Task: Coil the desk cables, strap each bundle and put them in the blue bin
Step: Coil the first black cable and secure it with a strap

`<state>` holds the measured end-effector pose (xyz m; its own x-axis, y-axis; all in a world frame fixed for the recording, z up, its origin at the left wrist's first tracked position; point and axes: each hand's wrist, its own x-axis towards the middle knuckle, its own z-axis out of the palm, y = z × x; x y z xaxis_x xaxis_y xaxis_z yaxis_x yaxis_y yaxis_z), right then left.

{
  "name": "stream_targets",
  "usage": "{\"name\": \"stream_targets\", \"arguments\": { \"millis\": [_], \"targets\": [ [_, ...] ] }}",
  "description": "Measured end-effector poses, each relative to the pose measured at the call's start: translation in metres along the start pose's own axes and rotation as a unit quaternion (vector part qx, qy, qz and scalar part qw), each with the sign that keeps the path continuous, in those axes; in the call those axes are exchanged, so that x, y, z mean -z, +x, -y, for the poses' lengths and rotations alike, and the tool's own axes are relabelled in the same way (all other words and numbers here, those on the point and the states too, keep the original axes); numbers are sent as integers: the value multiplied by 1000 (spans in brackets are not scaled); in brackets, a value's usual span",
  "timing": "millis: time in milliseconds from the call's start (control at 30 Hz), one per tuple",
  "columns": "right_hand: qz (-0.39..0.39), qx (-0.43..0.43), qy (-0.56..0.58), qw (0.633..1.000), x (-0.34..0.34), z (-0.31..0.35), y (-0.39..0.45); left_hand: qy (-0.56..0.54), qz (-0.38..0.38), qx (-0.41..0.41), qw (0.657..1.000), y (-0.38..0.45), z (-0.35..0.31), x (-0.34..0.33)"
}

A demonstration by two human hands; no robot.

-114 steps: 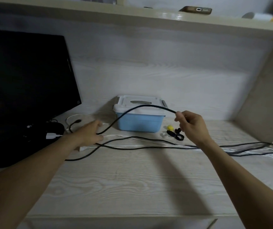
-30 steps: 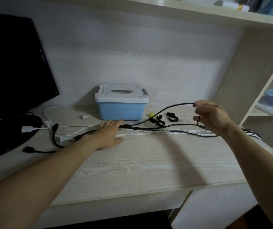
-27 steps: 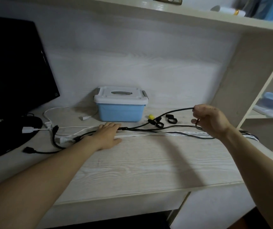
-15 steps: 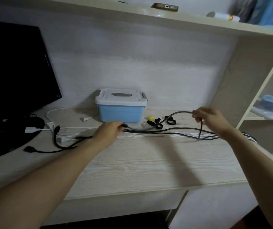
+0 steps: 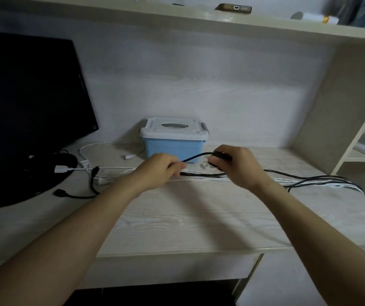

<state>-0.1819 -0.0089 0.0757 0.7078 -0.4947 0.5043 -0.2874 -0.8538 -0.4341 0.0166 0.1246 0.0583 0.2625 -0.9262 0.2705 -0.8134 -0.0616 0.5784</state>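
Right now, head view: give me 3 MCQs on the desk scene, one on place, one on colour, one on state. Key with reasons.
1. Where does the blue bin stand?
A. on the top shelf
B. on the desk against the back wall, just beyond the hands
C. on the floor

2. What colour is the cable stretched between the two hands?
A. black
B. red
C. yellow

3. What is the state of the bin's lid?
A. off, lying beside the bin
B. propped half open
C. on and closed

Key:
1 B: the bin sits on the desk behind the left hand and right hand.
2 A: the span from hand to hand is black.
3 C: the white lid covers the bin.
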Motion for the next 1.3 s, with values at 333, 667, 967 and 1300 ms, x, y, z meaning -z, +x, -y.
{"name": "stream_targets", "arguments": {
  "millis": [333,667,967,1300],
  "targets": [
    [59,-140,-57,987,52,-46,-10,-337,-234,182,894,-9,61,9],
    [163,-92,-176,967,-31,-12,-13,-790,-126,127,586,24,28,-24],
    [145,95,68,983,-59,-6,20,-400,58,134,905,29,35,-35],
    [25,75,210,974,-81,-33,85,-448,380,111,801,72,50,11]
  ]
}}
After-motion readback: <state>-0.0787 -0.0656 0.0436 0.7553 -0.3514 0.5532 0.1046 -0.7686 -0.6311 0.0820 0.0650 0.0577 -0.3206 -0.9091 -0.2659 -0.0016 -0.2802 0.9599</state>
